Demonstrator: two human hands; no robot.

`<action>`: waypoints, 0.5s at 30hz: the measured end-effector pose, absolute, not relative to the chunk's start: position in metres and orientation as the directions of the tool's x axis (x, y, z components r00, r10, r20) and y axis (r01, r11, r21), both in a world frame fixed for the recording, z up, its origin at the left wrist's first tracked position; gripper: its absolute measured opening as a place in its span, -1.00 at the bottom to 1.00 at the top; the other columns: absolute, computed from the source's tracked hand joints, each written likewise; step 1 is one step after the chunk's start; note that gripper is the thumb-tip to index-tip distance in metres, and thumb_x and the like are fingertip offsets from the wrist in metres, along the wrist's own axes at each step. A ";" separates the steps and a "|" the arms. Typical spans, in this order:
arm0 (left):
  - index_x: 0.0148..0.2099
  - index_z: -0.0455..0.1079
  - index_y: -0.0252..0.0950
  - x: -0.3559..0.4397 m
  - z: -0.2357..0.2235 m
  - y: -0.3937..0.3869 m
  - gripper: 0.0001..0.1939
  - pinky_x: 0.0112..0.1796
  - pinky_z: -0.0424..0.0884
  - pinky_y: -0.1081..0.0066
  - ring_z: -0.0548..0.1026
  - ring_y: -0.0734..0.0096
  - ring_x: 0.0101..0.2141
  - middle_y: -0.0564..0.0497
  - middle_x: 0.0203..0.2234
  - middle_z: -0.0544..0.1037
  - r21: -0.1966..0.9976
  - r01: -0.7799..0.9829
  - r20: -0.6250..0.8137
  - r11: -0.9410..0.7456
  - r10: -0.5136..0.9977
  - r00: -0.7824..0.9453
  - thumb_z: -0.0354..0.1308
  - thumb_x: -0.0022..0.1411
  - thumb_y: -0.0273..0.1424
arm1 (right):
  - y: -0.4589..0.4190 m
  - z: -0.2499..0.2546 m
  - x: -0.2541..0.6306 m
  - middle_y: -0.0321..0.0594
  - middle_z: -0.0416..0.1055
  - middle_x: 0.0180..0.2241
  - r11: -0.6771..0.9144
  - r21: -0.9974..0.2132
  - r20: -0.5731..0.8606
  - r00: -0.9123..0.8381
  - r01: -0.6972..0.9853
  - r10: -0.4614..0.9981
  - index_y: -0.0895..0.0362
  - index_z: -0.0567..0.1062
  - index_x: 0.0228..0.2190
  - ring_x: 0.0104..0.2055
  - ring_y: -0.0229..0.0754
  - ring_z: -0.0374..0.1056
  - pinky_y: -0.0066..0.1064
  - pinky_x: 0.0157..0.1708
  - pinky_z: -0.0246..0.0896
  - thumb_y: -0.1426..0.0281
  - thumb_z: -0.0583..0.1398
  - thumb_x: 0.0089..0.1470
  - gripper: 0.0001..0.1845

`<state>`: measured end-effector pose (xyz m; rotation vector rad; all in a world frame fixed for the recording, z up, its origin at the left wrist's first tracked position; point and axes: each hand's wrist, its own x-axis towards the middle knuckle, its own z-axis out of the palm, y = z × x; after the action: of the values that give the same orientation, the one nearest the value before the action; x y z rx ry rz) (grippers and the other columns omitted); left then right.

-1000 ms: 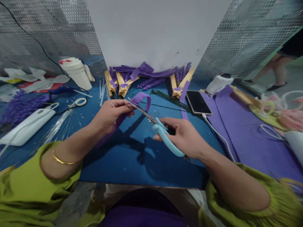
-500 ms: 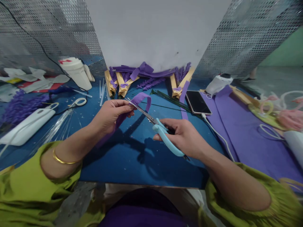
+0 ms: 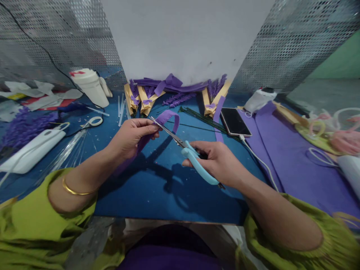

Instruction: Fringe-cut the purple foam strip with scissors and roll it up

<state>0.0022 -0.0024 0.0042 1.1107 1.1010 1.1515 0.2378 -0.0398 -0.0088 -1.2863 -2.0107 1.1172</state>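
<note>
My left hand (image 3: 132, 137) pinches a purple felt strip (image 3: 168, 117) that arches up and over to the right above the blue table (image 3: 157, 187). My right hand (image 3: 218, 162) grips the light-blue handles of a pair of scissors (image 3: 194, 159). The metal blades point up-left and meet the strip right beside my left fingertips. Both hands hover over the middle of the table, close together.
A phone (image 3: 235, 122) on a white cable lies to the right, beside purple felt sheets (image 3: 292, 161). Green wires (image 3: 202, 117), purple strips and tan bundles (image 3: 146, 99) lie at the back. Left: a white container (image 3: 90, 87), white scissors (image 3: 92, 122), a white device (image 3: 30, 152).
The hands and scissors have barely shifted. A person walking at the far right a second ago has left the view.
</note>
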 end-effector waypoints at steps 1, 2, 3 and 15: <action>-0.49 0.55 -0.31 0.002 0.004 -0.002 -0.93 -0.47 0.31 0.58 0.41 0.57 -0.56 0.05 -0.62 0.50 0.991 -0.111 -0.065 0.074 0.994 0.085 0.39 -0.08 -0.46 | -0.040 -0.009 0.238 -0.34 0.28 -0.53 0.215 -0.844 -0.020 -0.430 0.491 0.903 0.13 0.48 -0.43 -0.52 -0.32 0.08 -0.45 -0.55 -0.03 0.14 0.30 0.01 -0.70; -0.49 0.55 -0.31 0.002 0.004 -0.002 -0.93 -0.47 0.32 0.58 0.42 0.56 -0.55 0.05 -0.62 0.50 0.991 -0.112 -0.063 0.072 0.994 0.088 0.39 -0.07 -0.45 | -0.040 -0.009 0.238 -0.34 0.28 -0.53 0.212 -0.845 -0.024 -0.431 0.490 0.902 0.13 0.49 -0.42 -0.52 -0.32 0.08 -0.44 -0.55 -0.03 0.13 0.30 0.01 -0.69; -0.49 0.55 -0.31 0.002 0.004 -0.002 -0.93 -0.46 0.32 0.58 0.42 0.56 -0.55 0.05 -0.62 0.50 0.991 -0.112 -0.061 0.070 0.994 0.088 0.39 -0.07 -0.45 | -0.040 -0.009 0.238 -0.33 0.28 -0.52 0.210 -0.846 -0.025 -0.430 0.490 0.903 0.13 0.49 -0.42 -0.51 -0.31 0.08 -0.44 -0.54 -0.02 0.13 0.30 0.01 -0.69; -0.47 0.56 -0.31 0.001 0.004 -0.002 -0.87 -0.46 0.34 0.55 0.45 0.53 -0.55 0.03 -0.60 0.56 0.989 -0.121 -0.083 0.089 0.995 0.051 0.43 -0.12 -0.41 | -0.038 -0.008 0.238 -0.32 0.35 -0.48 0.197 -0.836 -0.014 -0.379 0.512 0.925 0.11 0.52 -0.40 -0.49 -0.29 0.15 -0.43 -0.53 0.02 0.14 0.32 -0.02 -0.71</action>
<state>0.0014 -0.0017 0.0038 1.0775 1.1252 1.1681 0.2378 -0.0377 -0.0077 -1.3354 -1.9747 1.0784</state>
